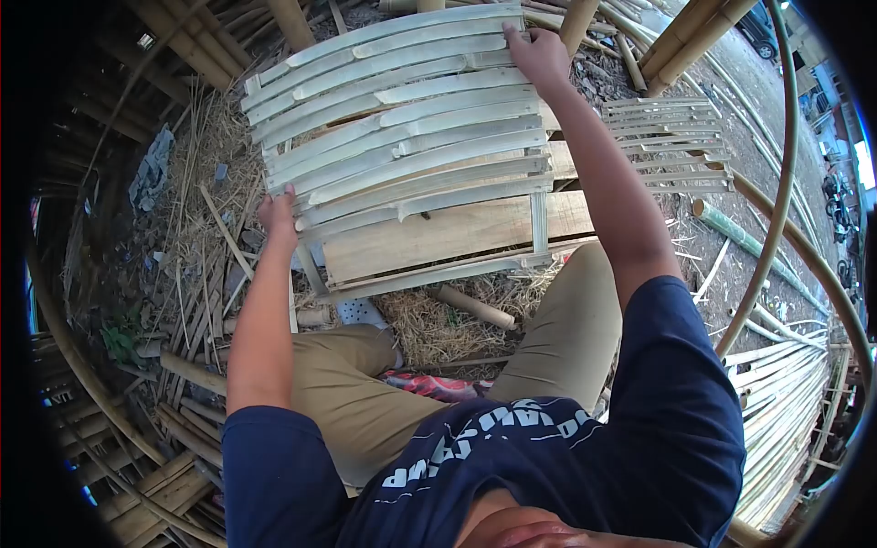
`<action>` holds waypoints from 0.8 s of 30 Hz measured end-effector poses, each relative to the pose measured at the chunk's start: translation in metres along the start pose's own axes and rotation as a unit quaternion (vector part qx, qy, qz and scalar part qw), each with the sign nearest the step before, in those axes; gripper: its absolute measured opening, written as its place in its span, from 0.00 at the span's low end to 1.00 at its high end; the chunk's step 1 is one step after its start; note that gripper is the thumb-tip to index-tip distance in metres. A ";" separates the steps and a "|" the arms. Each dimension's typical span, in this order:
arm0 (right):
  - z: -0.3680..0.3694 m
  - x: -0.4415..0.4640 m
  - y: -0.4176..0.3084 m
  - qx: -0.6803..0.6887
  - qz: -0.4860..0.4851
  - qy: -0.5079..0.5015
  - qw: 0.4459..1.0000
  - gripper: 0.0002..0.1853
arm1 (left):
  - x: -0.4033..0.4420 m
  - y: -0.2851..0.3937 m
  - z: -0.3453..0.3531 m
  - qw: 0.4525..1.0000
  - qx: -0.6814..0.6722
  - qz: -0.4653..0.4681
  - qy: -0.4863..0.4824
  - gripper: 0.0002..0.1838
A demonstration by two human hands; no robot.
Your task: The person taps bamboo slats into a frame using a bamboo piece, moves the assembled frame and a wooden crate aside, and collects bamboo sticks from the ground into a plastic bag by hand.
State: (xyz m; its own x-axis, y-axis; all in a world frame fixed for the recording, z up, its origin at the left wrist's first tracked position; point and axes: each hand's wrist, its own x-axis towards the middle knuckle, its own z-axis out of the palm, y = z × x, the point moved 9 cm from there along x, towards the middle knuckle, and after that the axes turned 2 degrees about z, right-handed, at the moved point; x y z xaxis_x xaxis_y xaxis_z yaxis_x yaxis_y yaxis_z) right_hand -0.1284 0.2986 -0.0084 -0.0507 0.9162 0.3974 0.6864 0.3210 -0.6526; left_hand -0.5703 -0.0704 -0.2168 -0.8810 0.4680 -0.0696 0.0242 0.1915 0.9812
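Observation:
A panel of pale bamboo slats (411, 119) lies in front of me, its slats running across from left to right. My left hand (279, 215) is at the panel's left edge, its fingers closed on the end of a slat. At the upper right corner, my right hand (539, 57) grips the panel's edge. The near part of the frame has a gap between slats, and a wooden board (457, 233) shows under it. My palms and some fingertips are hidden.
A second, smaller slatted panel (671, 146) lies to the right. Bamboo posts (699, 41) rise at the top. A green bamboo pole (749, 236) and a pile of thin strips (781, 393) are at the right. A short bamboo piece (473, 308) lies on shavings between my legs.

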 end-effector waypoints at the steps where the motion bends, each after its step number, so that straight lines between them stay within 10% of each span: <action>1: 0.000 0.001 0.001 -0.012 -0.010 0.017 1.000 0.40 | 0.001 -0.002 0.001 1.000 -0.009 -0.018 -0.014 0.16; 10: 0.075 -0.001 0.115 -0.122 0.113 -0.221 0.961 0.39 | -0.013 0.040 0.006 0.984 0.166 0.061 0.008 0.19; 16: 0.078 -0.044 0.133 -0.030 0.160 -0.246 0.956 0.35 | -0.004 0.027 -0.001 0.983 0.165 -0.057 -0.053 0.20; 24: -0.011 -0.033 -0.051 0.116 -0.059 -0.249 0.960 0.30 | 0.035 0.057 -0.077 0.998 0.041 -0.034 -0.029 0.18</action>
State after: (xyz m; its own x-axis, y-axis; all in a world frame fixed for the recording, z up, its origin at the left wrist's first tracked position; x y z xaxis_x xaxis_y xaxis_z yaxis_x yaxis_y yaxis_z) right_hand -0.1542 0.2492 0.0189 -0.4990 0.8522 0.1575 0.4771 0.4219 -0.7709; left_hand -0.6359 -0.1098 -0.1496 -0.8528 0.5010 -0.1476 0.0065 0.2926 0.9562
